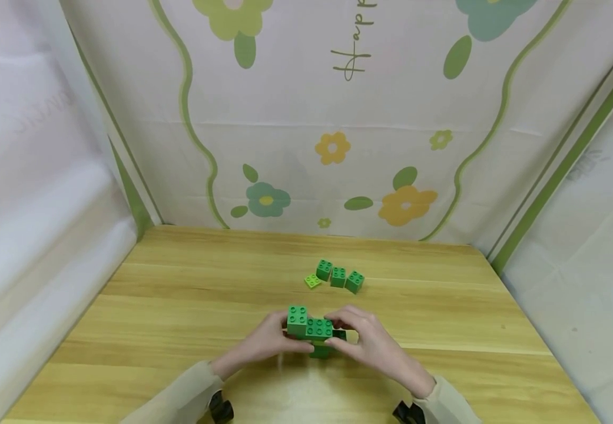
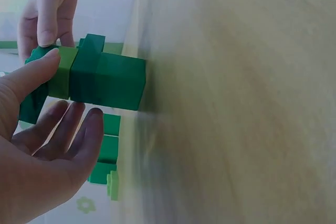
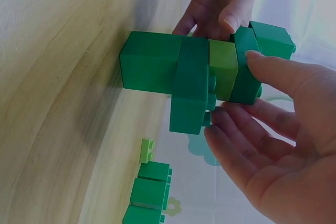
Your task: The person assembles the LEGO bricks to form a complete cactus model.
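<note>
A stack of toy building bricks [image 1: 319, 328] stands on the table between my hands. From the bottom, it has a green block [image 3: 149, 61], a long green brick [image 3: 188, 121] jutting to the right, a lime brick [image 3: 222, 69] and another long green brick [image 3: 245, 77]. A square green brick [image 1: 297, 321] caps its left end. My left hand [image 1: 271, 340] holds the upper left, thumb in front and fingers behind. The upper right is pinched by my right hand [image 1: 367, 337], whose thumb lies on the upper long brick.
Beyond the stack, three square green bricks [image 1: 338, 277] sit in a loose row on the wooden table [image 1: 205, 277]. A thin lime brick [image 1: 312, 281] lies at their left. White flowered cloth [image 1: 285, 147] rises behind the table, with more cloth along both sides.
</note>
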The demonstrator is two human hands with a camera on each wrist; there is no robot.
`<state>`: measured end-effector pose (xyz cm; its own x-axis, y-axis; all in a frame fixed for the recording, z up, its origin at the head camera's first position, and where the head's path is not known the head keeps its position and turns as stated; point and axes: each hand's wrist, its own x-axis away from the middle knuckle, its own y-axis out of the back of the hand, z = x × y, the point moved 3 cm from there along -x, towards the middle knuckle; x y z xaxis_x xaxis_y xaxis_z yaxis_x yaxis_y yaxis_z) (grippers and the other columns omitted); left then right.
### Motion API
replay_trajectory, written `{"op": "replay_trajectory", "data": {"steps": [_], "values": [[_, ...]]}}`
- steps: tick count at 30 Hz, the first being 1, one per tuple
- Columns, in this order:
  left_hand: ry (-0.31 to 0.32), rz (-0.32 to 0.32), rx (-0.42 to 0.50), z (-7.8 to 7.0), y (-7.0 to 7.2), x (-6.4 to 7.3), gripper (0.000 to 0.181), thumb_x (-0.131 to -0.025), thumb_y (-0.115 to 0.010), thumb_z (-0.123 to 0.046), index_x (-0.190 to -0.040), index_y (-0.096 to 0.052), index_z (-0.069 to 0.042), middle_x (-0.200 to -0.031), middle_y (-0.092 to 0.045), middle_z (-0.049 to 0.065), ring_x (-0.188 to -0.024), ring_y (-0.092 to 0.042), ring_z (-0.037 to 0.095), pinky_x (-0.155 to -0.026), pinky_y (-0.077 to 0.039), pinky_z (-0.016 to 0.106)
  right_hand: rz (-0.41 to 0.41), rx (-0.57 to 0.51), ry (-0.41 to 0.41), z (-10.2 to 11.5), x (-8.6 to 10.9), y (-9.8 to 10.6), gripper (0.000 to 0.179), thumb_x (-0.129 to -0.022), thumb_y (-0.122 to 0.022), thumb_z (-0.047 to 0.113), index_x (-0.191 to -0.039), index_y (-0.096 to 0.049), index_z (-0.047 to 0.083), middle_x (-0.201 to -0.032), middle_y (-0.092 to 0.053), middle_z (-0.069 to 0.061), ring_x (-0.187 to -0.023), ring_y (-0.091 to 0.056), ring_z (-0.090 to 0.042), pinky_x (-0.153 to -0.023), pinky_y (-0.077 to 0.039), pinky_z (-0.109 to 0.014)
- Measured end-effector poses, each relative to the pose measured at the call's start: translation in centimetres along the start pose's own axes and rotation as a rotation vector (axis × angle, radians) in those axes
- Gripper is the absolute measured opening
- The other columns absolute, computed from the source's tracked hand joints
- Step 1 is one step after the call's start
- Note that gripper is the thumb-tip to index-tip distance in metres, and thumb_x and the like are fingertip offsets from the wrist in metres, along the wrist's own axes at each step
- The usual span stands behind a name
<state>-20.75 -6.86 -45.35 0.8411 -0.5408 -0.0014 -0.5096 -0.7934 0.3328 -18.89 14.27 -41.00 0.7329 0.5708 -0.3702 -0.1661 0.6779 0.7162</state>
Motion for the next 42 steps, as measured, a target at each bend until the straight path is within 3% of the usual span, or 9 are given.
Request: {"op": "replay_trajectory", "data": {"steps": [9,13,25,34,42], "values": [[0.023,-0.017,0.005,-0.1,-0.7,-0.4,0.041,-0.079,-0.085,-0.025,-0.113,-0.068,-0.012,-0.109,-0.073,0.004,-0.098,-0.067,0.008,-0.088,-0.055,0.022,0.007,-0.02,-0.003,0.0,0.1,0.3,0.036,-0.088,-0.075,0.023,-0.118,-0.066,0.004,-0.108,-0.069,-0.004,-0.093,-0.07,-0.015,-0.082,-0.062,-0.029],[0.037,-0.029,0.014,0.0,-0.8,-0.6,0.041,-0.078,-0.085,-0.025,-0.114,-0.068,-0.012,-0.11,-0.074,0.003,-0.1,-0.068,0.011,-0.088,-0.055,0.023,-0.009,-0.021,-0.045,-0.4,0.1,0.9,0.035,-0.09,-0.074,0.025,-0.119,-0.066,0.006,-0.111,-0.07,-0.006,-0.094,-0.07,-0.021,-0.082,-0.062,-0.034],[0.02,-0.023,0.049,0.1,-1.2,-0.7,0.04,-0.079,-0.084,-0.021,-0.114,-0.069,-0.009,-0.112,-0.075,0.009,-0.101,-0.07,0.011,-0.09,-0.055,0.02,-0.174,0.072,-0.112,-4.4,-0.7,3.9,0.024,-0.087,-0.075,0.01,-0.109,-0.069,0.005,-0.101,-0.072,-0.009,-0.088,-0.071,-0.023,-0.077,-0.063,-0.038],[0.034,-0.029,0.059,0.2,-1.0,-0.7,0.039,-0.078,-0.084,-0.02,-0.113,-0.069,-0.011,-0.112,-0.075,0.007,-0.101,-0.071,0.011,-0.09,-0.056,0.021,-0.161,0.068,-0.234,-7.1,-0.9,4.2,0.021,-0.089,-0.074,0.011,-0.108,-0.07,0.004,-0.102,-0.071,-0.016,-0.088,-0.069,-0.023,-0.078,-0.063,-0.04],[0.051,-0.04,0.071,0.4,-0.5,-0.4,0.04,-0.079,-0.084,-0.021,-0.115,-0.069,-0.011,-0.114,-0.075,0.008,-0.105,-0.071,0.016,-0.092,-0.056,0.022,-0.082,0.073,-0.301,-8.6,-1.4,3.1,0.026,-0.089,-0.074,0.012,-0.111,-0.069,-0.001,-0.102,-0.071,-0.014,-0.088,-0.07,-0.021,-0.079,-0.063,-0.033]]}}
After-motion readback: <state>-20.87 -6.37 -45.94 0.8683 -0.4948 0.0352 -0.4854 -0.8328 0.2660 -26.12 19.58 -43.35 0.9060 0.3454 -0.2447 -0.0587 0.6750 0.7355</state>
